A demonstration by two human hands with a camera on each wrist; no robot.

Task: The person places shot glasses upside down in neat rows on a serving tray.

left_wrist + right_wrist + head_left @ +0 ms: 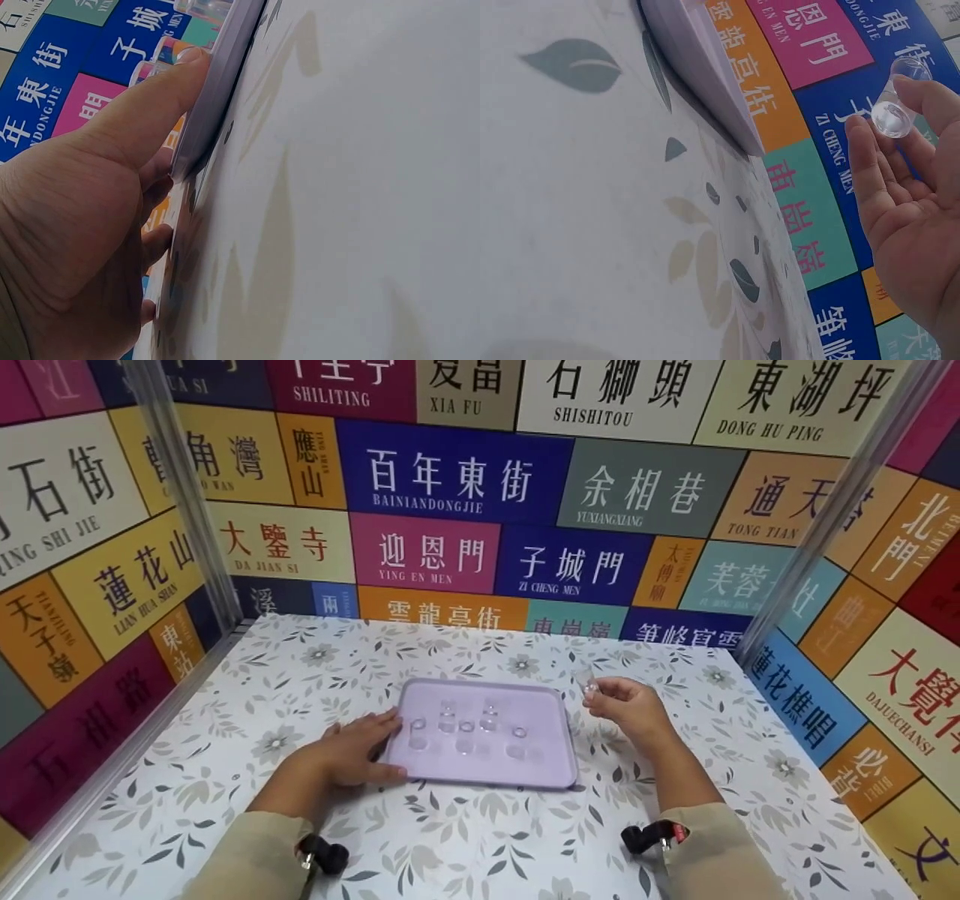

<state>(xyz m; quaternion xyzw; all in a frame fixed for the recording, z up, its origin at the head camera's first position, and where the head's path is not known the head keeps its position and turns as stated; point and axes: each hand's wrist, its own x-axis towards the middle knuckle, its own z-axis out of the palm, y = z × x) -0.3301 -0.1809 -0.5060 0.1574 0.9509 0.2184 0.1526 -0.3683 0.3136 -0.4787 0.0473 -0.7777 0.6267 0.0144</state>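
A light purple tray (525, 771) lies on the table with several small clear cups (465, 740) standing on it, apart from one another. My left hand (352, 750) rests at the tray's left side. Its thumb (161, 105) touches the rim and its fingers reach along the edge. Beyond the tray's right edge, my right hand (630, 709) pinches another clear cup (892, 116) between thumb and fingers, above the table. The cup is tilted in the right wrist view, and it looks see-through, with its round base towards the camera.
The table (360, 832) has a white cover with grey leaves and flowers. Upright panels with coloured name signs (457, 472) enclose its back and sides. Clear corner posts (187, 502) stand at the back left and back right.
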